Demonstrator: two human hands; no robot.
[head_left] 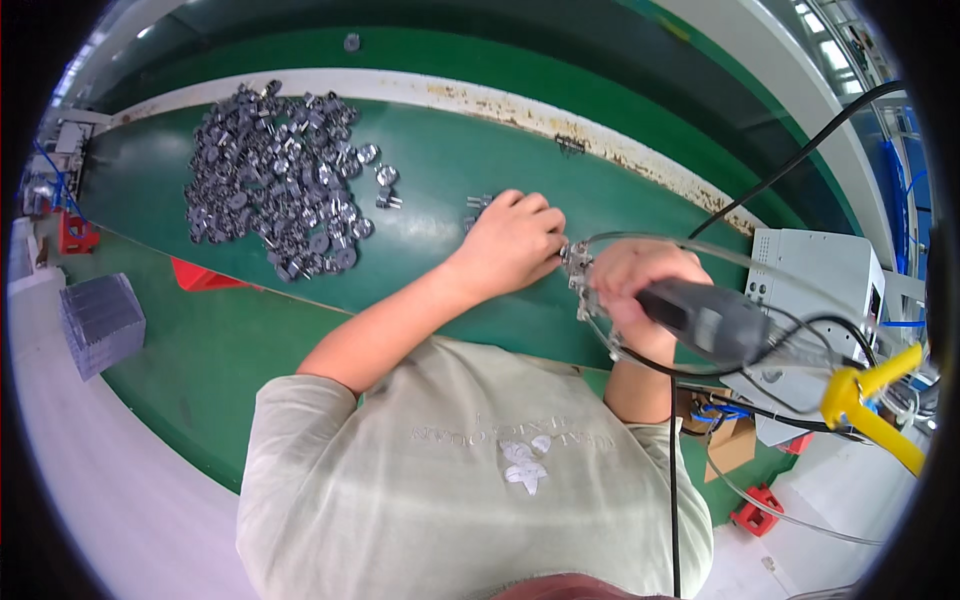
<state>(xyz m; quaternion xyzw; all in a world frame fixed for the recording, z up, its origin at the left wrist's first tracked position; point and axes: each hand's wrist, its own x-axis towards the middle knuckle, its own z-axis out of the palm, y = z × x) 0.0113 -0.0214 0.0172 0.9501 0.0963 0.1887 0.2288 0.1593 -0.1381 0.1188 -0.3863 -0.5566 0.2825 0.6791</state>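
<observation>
My right hand (640,275) is wrapped around a dark grey powered screwdriver (715,325), held tilted over the bench, with its metal tip assembly (578,275) pointing left. My left hand (515,240) rests on the green bench with fingers curled down, right beside that tip. Whatever those fingers pinch is hidden beneath them. Next to the left hand lie a few small grey plug parts with metal pins (479,203). A large heap of similar dark grey plug parts (280,180) spreads over the left of the bench, a few loose at its right side (386,176).
A white machine box (810,275) stands at the right, near hanging black cables and a yellow bracket (870,400). A worn white rail (450,95) borders the far side of the green bench (420,140). A red bin (205,275) sits below its near edge; a grey box (102,322) stands left.
</observation>
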